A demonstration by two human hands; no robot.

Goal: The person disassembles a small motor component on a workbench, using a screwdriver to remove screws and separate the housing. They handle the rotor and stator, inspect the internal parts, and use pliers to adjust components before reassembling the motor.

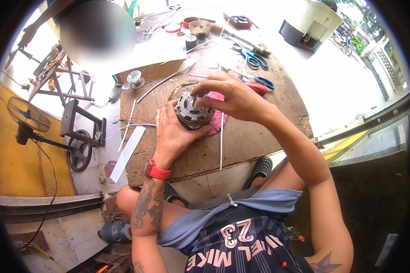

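Observation:
A small round electric motor [185, 113] with a slotted metal housing stands on the wooden table [177, 166], its shaft end facing up. My left hand [168, 129] wraps round the motor's left and near side and steadies it. From the right, my right hand [225, 95] reaches over the motor, its fingertips closed at the shaft in the middle of the top. A pink cloth [219, 119] lies under and beside the motor's right side. Thin coloured wires [136, 122] run out to the left of my left hand.
Blue-handled scissors [255, 60], a red-handled tool [257, 88] and a solder spool [134, 78] lie around the motor. A white strip [127, 154] overhangs the left edge. Across the table, another person is near a large white sheet [155, 54]. A fan [29, 120] stands at left.

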